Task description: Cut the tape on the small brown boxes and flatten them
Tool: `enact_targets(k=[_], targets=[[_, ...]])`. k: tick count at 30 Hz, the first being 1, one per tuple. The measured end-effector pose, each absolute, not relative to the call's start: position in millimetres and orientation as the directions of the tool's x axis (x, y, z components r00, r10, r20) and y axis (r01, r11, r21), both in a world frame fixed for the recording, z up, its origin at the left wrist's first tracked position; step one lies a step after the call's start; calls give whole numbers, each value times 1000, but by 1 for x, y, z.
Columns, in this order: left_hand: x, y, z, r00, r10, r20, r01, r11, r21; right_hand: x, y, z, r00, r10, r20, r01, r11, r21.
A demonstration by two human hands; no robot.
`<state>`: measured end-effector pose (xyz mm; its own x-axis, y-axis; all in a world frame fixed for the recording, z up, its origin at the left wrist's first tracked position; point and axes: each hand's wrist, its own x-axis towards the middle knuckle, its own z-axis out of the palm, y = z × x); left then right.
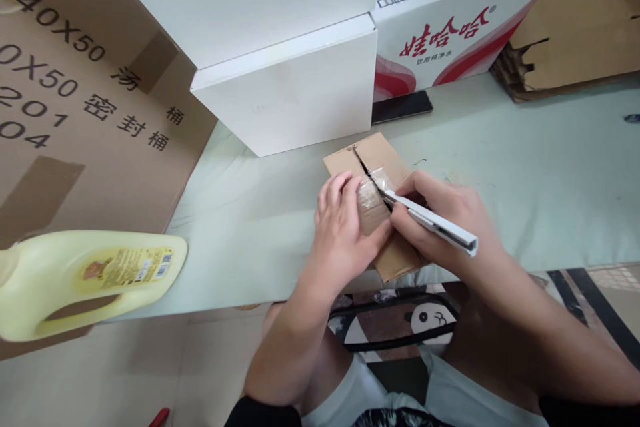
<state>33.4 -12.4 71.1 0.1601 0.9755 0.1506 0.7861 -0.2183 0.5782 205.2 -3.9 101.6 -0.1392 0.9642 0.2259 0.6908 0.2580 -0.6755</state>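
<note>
A small brown cardboard box (383, 153) lies at a slant near the table's front edge, with a dark slit along its middle seam and clear tape (370, 193) across it. My left hand (345, 220) grips the box from its left side, fingers bent on the top and thumb reaching toward the seam. In my right hand (445, 207) is a white utility knife (435, 220), its tip at the seam beside the tape. The fingers are closed around its front part, and the blade itself is mostly hidden.
White boxes (300, 93) stand behind, beside a white-and-red printed carton (445, 40) and a flat black object (403, 108). A large printed carton (100, 93) and a pale yellow jug (95, 280) are at left. Another brown carton (580, 27) sits back right on the cloth-covered table (550, 193).
</note>
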Motion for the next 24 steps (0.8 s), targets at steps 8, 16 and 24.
enact_targets(k=[8,16,24], targets=[[31,-13,69,189,967,170,772,-253,583,207,-7,104,-157,948,277,670,309,-675],[29,-10,68,203,958,200,764,-283,580,210,-16,112,-163,930,330,569,362,-739],[28,-11,75,203,969,143,776,-249,580,214,-27,107,152,895,420,444,318,-838]])
